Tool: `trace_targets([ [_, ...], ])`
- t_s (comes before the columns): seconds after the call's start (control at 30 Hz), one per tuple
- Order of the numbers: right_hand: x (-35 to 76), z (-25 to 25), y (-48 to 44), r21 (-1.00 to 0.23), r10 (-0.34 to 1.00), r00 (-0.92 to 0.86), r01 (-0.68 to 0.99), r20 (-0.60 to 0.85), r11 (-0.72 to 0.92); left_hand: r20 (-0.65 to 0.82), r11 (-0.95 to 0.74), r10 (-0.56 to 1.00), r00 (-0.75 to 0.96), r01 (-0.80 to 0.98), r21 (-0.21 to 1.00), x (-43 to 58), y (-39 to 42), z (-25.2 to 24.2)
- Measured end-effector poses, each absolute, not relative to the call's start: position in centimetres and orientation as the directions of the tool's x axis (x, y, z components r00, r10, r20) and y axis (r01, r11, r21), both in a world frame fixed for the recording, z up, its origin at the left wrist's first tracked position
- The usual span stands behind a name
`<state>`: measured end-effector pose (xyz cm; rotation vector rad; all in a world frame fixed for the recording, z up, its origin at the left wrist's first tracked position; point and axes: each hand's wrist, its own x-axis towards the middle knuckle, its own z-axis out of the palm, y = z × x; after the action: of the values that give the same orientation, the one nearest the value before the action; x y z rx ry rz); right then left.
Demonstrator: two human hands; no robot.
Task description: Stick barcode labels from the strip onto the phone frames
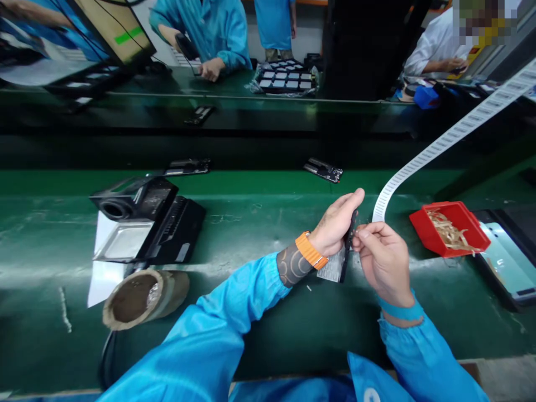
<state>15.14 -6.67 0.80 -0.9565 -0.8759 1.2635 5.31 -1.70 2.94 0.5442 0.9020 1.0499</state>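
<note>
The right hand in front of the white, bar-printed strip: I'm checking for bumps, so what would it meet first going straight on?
Probably the thin, dark, flat device held on edge in the left hand; whether the right hand already touches it is unclear.

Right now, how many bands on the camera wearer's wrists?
2: orange band just behind the left hand, blue band just behind the right hand. Sleeves could hide more.

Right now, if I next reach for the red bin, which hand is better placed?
Probably your right hand: it is nearer the red bin, while your left hand holds the dark device.
</note>
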Motion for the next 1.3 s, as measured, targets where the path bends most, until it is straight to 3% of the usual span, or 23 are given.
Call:
trace_targets([
  [0.3, 15.2, 0.5, -6.8, -0.952, 0.992, 0.126, -0.301, 0.018, 0.055, -0.347, 0.393, 0.919, 0.185, -0.452, 0.800, 5.1, -2.0, 3.2],
  [0.9, 15.9, 1.1, -6.8, -0.965, 0.999, 0.002, -0.261, 0.034, 0.033, -0.306, 0.357, 0.934, 0.187, -0.427, 0.831, 5.0, -2.5, 3.6],
  [1.1, 16.2, 0.9, -6.7, -0.980, 1.000, 0.029, -0.199, 0.006, 0.011, -0.257, 0.304, 0.952, 0.165, -0.456, 0.836, 5.3, -2.7, 3.6],
  [1.3, 16.8, 0.9, -6.3, -0.988, 0.997, -0.065, -0.147, -0.046, -0.055, -0.228, 0.263, 0.965, 0.132, -0.433, 0.862, 5.3, -2.9, 3.6],
])
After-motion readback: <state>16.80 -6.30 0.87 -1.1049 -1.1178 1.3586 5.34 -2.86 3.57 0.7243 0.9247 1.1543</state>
